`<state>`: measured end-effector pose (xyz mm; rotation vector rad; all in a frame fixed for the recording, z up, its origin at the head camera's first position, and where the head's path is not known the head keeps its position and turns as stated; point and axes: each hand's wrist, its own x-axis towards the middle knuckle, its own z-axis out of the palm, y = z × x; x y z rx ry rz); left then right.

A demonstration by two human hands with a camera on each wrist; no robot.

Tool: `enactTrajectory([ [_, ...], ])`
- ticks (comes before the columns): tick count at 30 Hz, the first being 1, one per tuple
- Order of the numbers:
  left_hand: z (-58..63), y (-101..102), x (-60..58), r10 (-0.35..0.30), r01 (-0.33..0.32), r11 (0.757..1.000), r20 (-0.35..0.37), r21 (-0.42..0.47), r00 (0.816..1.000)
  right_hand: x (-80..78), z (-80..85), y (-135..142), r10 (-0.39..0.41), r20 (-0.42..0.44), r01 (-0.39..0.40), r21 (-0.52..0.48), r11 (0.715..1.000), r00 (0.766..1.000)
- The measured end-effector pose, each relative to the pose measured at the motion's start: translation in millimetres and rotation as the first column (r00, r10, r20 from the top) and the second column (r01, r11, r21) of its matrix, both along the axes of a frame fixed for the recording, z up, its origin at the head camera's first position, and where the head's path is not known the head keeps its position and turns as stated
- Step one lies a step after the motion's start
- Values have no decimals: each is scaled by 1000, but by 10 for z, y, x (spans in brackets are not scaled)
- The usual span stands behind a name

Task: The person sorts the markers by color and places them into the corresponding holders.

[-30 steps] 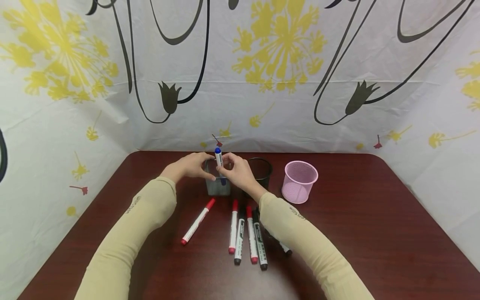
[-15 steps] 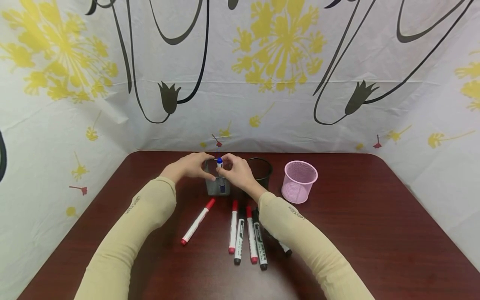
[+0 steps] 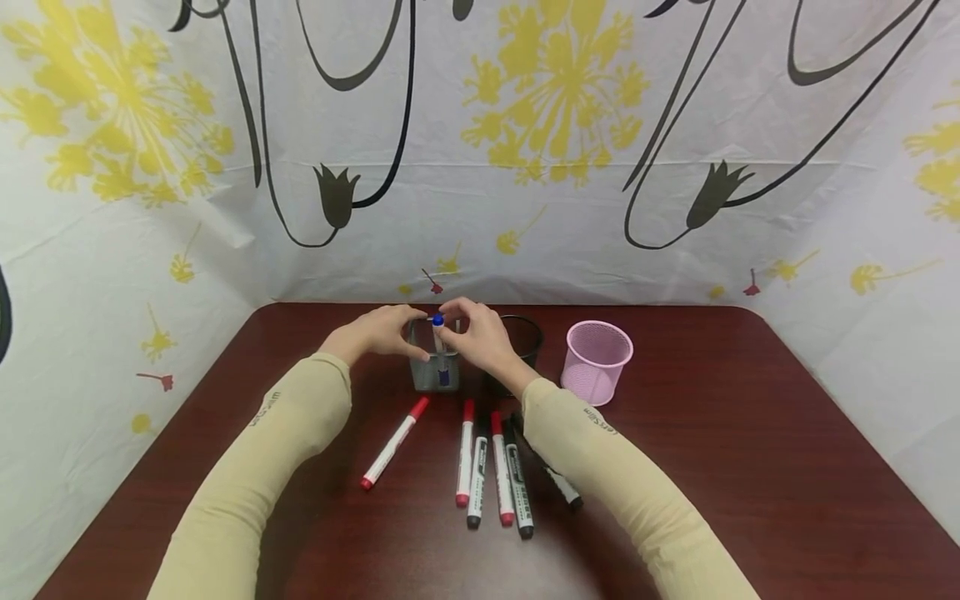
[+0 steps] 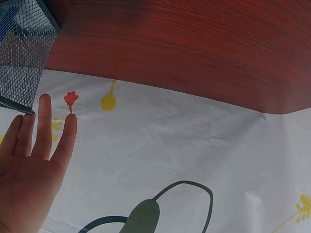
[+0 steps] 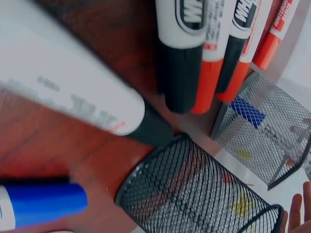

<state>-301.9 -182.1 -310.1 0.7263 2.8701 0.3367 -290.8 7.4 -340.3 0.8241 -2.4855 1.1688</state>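
Note:
A blue-and-white marker stands upright in a square grey mesh pen holder, its lower blue end showing through the mesh. My left hand spans the holder's left side, thumb at the near rim and fingers at the far rim. In the left wrist view its fingers are straight, tips against the mesh rim. Close by the marker's top, my right hand has thumb and fingers spread apart. Only a few of its fingertips enter the right wrist view.
Right of the square holder are a black round mesh holder and a pink mesh holder. Several red and black markers lie in front, one red marker apart at left. A blue-capped marker lies under the right wrist.
The blue marker has gone down into the square holder. My right thumb and fingers have spread away from it. The left hand has stayed in place.

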Motion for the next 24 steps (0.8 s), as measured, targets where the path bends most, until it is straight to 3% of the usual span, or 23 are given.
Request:
enactTrajectory([
  [13, 5, -1, 38, 39, -38, 999, 29, -15, 999, 72, 202, 240, 11, -116, -14, -30, 999, 993],
  [24, -2, 9, 64, 32, -32, 999, 0, -26, 999, 108, 280, 544, -19, -158, -10, -181, 983, 987],
])
